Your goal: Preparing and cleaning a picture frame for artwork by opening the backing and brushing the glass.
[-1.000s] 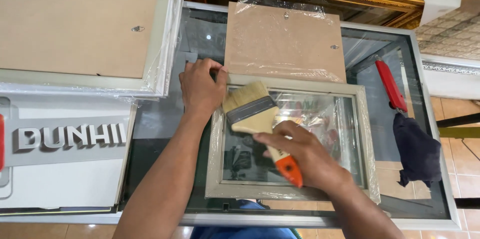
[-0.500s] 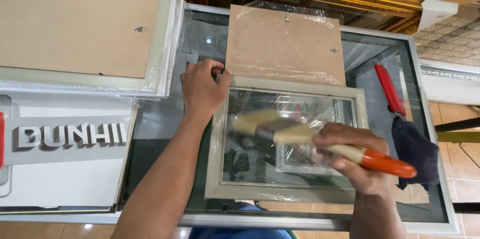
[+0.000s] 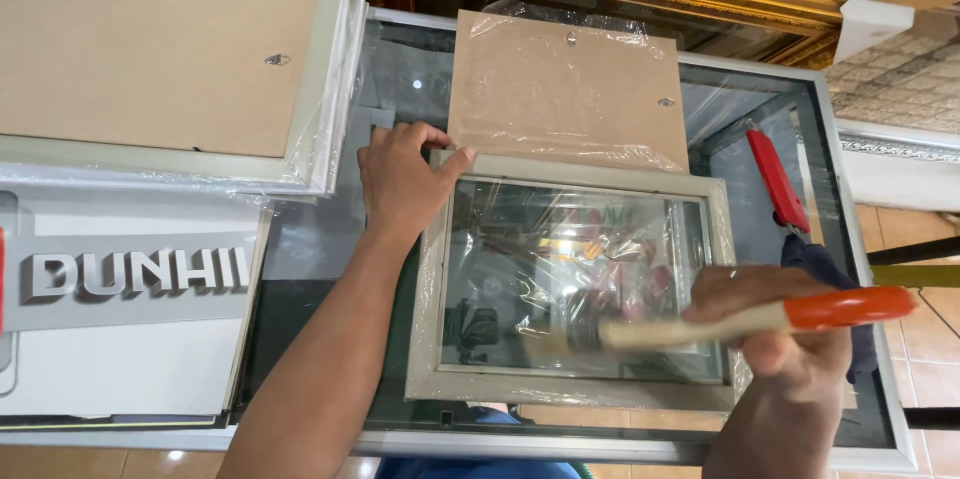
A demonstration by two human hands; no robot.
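Stacked at far left: pale frames (image 3: 180, 59) lying face down, brown backs up. Beside them, left hand (image 3: 400, 179) pressed flat, fingers spread and released, on the upper left corner of the grey picture frame (image 3: 575, 394), which lay on the glass table (image 3: 300, 239) just below a brown backing board (image 3: 568, 89). Further right, right hand (image 3: 775, 324) clenched around the paintbrush (image 3: 740, 319), bristles blurred over the frame's glass. Beyond, a red-handled tool (image 3: 778, 179).

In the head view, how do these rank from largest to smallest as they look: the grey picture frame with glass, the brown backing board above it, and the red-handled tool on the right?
1. Grey picture frame with glass
2. Brown backing board, somewhat smaller, though it lies farther from the camera, so this is unsure
3. Red-handled tool, clearly smallest
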